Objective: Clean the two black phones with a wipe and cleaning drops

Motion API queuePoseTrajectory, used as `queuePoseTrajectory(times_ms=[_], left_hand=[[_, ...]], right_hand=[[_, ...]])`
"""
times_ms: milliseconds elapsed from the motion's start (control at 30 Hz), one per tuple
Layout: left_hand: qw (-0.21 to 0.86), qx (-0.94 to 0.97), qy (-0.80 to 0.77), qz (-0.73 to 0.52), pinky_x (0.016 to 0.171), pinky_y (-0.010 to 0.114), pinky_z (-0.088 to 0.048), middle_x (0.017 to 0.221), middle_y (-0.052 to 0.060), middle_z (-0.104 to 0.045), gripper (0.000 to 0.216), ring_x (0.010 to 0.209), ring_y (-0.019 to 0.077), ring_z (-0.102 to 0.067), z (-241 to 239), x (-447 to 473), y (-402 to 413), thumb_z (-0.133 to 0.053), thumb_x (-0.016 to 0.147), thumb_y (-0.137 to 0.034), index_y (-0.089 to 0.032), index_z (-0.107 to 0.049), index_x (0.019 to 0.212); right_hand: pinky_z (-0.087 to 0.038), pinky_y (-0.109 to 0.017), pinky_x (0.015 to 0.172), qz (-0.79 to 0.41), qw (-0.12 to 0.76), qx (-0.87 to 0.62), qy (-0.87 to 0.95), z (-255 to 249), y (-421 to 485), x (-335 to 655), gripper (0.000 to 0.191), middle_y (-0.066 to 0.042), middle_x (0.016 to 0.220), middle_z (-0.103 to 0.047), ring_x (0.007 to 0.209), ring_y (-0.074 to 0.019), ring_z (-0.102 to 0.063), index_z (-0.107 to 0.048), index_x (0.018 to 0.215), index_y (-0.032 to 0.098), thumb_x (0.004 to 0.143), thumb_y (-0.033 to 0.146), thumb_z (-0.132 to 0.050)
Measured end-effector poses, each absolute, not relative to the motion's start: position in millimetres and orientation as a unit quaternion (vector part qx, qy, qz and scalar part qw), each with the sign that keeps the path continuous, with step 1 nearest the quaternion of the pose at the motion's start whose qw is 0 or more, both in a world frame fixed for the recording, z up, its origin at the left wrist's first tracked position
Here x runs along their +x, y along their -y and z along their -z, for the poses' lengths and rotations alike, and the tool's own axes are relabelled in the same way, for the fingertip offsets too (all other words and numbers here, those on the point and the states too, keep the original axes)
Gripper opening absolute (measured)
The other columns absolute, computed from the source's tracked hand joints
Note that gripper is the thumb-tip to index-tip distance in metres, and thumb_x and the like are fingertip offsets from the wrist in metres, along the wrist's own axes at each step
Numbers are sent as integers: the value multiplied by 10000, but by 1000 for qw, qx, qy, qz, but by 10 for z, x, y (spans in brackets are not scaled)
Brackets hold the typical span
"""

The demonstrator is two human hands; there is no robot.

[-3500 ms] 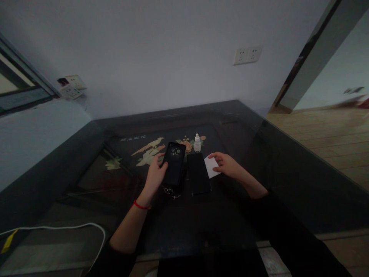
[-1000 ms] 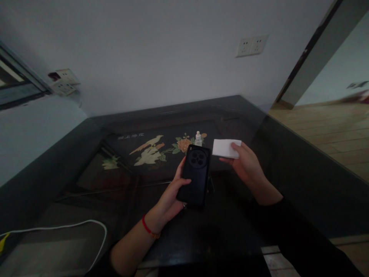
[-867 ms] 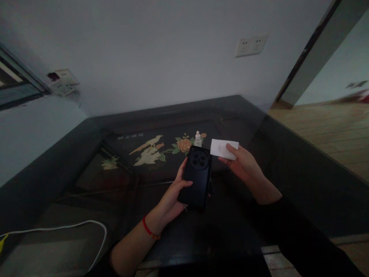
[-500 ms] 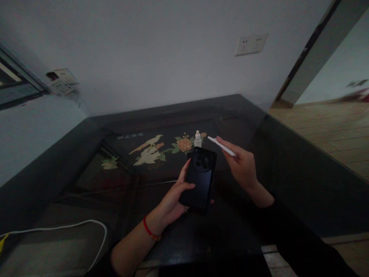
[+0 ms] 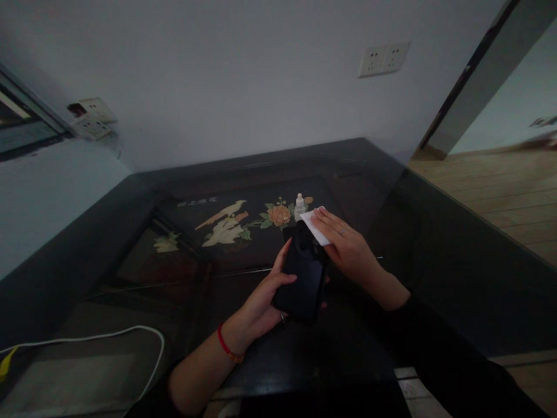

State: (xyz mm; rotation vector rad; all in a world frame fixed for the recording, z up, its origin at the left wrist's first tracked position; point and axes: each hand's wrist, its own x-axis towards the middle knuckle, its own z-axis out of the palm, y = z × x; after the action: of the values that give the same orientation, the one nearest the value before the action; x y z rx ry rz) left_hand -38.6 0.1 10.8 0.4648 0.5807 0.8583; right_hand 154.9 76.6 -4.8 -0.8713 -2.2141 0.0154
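Note:
My left hand [image 5: 267,299] is wrapped round a black phone [image 5: 300,284], tilted with its back and round camera block facing me. The thumb lies across its near side and fingertips show at the far edge. In my right hand [image 5: 346,247] is a folded white wipe [image 5: 314,226], held under the fingers at the phone's top right corner, over part of the camera block. Whether it presses on the lens I cannot tell. Just beyond the phone a small clear dropper bottle [image 5: 300,207] with a white top stands upright, partly covered by the wipe.
The dark glossy table [image 5: 374,168] carries a printed flower [image 5: 279,215] and bird [image 5: 224,229] pattern. A white cable [image 5: 87,337] curves at the lower left. Wall sockets [image 5: 383,59] are on the wall behind, with more sockets [image 5: 93,119] at the left.
My right hand has moved left and turned palm down, bringing the white wipe from beside the phone onto its camera end. My left hand keeps the phone in nearly the same place.

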Motion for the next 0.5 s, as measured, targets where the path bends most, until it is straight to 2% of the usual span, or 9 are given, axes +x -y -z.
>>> queuePoseTrajectory(times_ms=[233,400,500], left_hand=[[821,176,-328,-433,894,631,-457,1421,53,-462,666,1086,294,-606,-98,-397,-25,-513,888,-274,-472,-213,1449],[839,204,-269,-427,872,616,-460,1407,90,-480,602,1092,343,-606,-94,-397,-41,-479,908,-391,-459,-231,1452],[842,196,-274,-421,883,609,-458,1408,80,-481,572,1090,331,-604,-95,-385,-41,-480,909,-414,-446,-275,1442]], right_hand=[[-385,-444,1127,-24,330,-247,911,41,-691,1460,562,-93,1441,-470,1385,-215,-358,-405,1428,174,873,101,-455],[-379,-488,1124,-2,360,-308,880,36,-733,1534,573,-104,1439,-468,1378,-233,-370,-399,1432,164,866,80,-423],[-386,-468,1122,17,349,-307,885,49,-725,1524,553,-140,1425,-479,1380,-231,-365,-417,1413,112,862,70,-417]])
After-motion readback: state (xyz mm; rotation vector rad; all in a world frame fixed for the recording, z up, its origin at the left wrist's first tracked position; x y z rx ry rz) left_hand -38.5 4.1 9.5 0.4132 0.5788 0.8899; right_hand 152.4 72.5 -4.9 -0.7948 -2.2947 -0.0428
